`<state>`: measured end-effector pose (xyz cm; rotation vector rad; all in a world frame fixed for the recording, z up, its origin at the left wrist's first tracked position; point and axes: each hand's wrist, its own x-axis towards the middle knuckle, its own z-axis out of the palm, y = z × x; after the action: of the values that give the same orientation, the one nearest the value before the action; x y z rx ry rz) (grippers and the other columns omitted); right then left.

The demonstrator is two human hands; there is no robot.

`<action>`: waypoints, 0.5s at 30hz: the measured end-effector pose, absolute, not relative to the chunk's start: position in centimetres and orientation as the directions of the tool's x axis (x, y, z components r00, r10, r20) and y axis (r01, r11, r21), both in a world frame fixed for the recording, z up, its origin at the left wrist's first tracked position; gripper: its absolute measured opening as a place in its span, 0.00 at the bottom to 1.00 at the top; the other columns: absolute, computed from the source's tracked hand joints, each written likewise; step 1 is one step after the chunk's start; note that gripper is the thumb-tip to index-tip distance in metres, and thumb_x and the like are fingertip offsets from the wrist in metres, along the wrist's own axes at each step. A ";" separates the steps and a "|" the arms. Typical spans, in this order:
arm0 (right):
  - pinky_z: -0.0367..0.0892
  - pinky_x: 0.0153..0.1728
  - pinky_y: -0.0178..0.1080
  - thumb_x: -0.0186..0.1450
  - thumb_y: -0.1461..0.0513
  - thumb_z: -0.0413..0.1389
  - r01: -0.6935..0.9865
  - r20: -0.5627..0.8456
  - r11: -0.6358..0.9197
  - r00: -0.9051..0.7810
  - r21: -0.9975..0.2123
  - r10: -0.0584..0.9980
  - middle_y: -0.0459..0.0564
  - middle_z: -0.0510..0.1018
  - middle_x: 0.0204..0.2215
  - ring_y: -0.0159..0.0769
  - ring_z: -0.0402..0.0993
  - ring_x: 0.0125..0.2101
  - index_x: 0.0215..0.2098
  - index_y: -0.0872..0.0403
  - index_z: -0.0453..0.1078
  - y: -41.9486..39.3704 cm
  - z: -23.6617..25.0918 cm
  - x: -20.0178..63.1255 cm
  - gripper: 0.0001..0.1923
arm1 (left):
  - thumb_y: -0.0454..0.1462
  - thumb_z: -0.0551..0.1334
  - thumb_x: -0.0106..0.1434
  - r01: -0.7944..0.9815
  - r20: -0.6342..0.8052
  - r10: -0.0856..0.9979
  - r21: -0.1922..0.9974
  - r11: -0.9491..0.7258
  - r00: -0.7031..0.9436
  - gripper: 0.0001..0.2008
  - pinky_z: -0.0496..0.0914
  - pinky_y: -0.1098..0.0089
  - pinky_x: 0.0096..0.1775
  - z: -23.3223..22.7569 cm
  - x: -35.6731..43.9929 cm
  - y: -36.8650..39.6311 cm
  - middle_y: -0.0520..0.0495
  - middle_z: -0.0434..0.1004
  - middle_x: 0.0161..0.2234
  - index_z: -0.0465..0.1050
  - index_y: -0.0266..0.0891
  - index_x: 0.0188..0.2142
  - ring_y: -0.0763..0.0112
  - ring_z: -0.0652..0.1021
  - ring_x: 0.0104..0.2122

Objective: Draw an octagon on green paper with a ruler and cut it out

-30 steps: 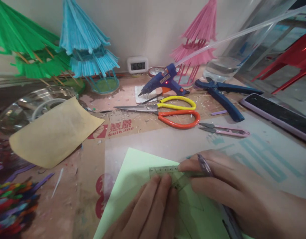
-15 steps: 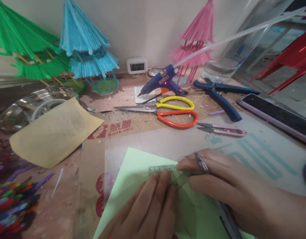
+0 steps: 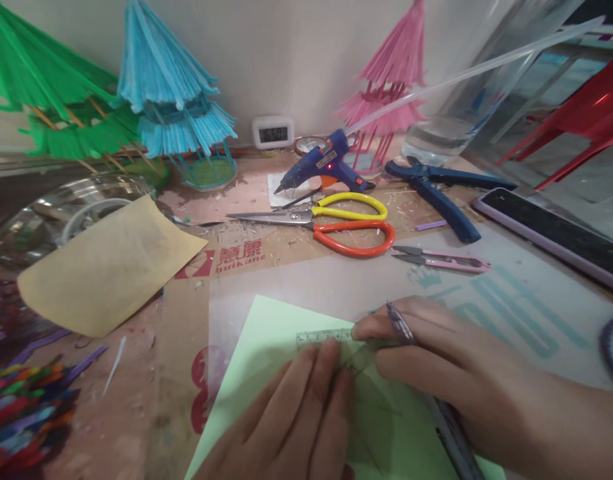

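Clear plastic ruler point(image 3: 331, 339) sits low centre of the frame, on the pale green paper point(image 3: 266, 347), long axis roughly left-right across the picture; both hands are on it, the left hand point(image 3: 296, 420) pressing flat with fingers together from below, the right hand point(image 3: 436, 373) meeting it from the right. Right hand is closed on a purple pen point(image 3: 399, 323), with its fingertips at the ruler's right end. Ruler looks thin and see-through with faint graduation marks along the top edge, partly hidden under the fingers.

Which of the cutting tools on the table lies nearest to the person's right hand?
The small pink snips, just beyond the right hand. The yellow-and-orange scissors and blue pliers lie farther back.
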<state>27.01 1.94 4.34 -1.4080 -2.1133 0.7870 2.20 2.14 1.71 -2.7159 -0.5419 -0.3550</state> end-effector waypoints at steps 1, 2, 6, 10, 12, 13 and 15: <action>0.71 0.39 0.41 0.75 0.61 0.49 0.660 0.060 0.303 -0.364 -0.688 0.929 0.50 0.82 0.36 0.40 0.77 0.37 0.37 0.50 0.76 1.9 4.3 27.0 0.14 | 0.39 0.48 0.77 0.407 0.300 0.323 -0.285 -0.868 0.898 0.22 0.56 0.66 0.66 1.8 2.2 2.1 0.40 0.74 0.61 0.68 0.31 0.63 0.63 0.71 0.62; 0.70 0.39 0.42 0.75 0.60 0.47 0.660 0.045 0.303 -0.377 -0.687 0.925 0.50 0.82 0.37 0.40 0.77 0.38 0.36 0.50 0.76 2.0 4.2 27.0 0.16 | 0.39 0.49 0.77 0.416 0.307 0.331 -0.275 -0.867 0.892 0.22 0.56 0.66 0.66 1.8 2.2 2.1 0.40 0.74 0.61 0.68 0.31 0.63 0.63 0.71 0.62; 0.70 0.39 0.43 0.76 0.60 0.47 0.650 0.032 0.306 -0.397 -0.696 0.917 0.51 0.82 0.38 0.40 0.76 0.38 0.34 0.51 0.75 2.0 4.1 27.0 0.17 | 0.42 0.50 0.77 0.471 0.343 0.384 -0.223 -0.854 0.858 0.22 0.55 0.69 0.67 1.7 2.3 2.0 0.43 0.75 0.61 0.70 0.34 0.62 0.66 0.68 0.64; 0.70 0.41 0.43 0.75 0.60 0.49 0.641 0.050 0.297 -0.374 -0.707 0.926 0.50 0.82 0.38 0.41 0.77 0.39 0.41 0.49 0.77 1.9 3.9 27.2 0.13 | 0.41 0.49 0.77 0.480 0.366 0.392 -0.188 -0.857 0.844 0.22 0.53 0.68 0.68 1.5 2.5 1.9 0.44 0.75 0.60 0.70 0.34 0.62 0.66 0.68 0.64; 0.70 0.41 0.43 0.75 0.60 0.50 0.643 0.049 0.307 -0.385 -0.702 0.921 0.50 0.82 0.38 0.42 0.77 0.40 0.43 0.48 0.76 1.8 3.9 27.3 0.11 | 0.40 0.47 0.77 0.471 0.363 0.384 -0.191 -0.861 0.849 0.21 0.49 0.66 0.69 1.5 2.6 1.9 0.43 0.76 0.60 0.70 0.32 0.61 0.65 0.70 0.63; 0.70 0.42 0.43 0.74 0.59 0.51 0.644 0.049 0.315 -0.396 -0.697 0.917 0.50 0.82 0.38 0.42 0.77 0.40 0.44 0.48 0.76 1.8 3.9 27.4 0.11 | 0.39 0.46 0.78 0.465 0.361 0.376 -0.201 -0.862 0.853 0.22 0.47 0.65 0.70 1.5 2.6 1.9 0.43 0.76 0.60 0.70 0.32 0.61 0.65 0.71 0.62; 0.71 0.43 0.44 0.74 0.59 0.52 0.654 0.049 0.326 -0.405 -0.683 0.913 0.50 0.82 0.39 0.43 0.77 0.40 0.45 0.48 0.75 1.9 4.0 27.4 0.10 | 0.38 0.45 0.78 0.462 0.358 0.372 -0.214 -0.861 0.857 0.22 0.45 0.64 0.70 1.6 2.7 1.9 0.43 0.77 0.59 0.70 0.31 0.60 0.65 0.73 0.60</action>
<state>27.37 1.88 3.96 -1.3824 -2.1696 0.8177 2.68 1.92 1.56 -2.7392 -0.6300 -0.4424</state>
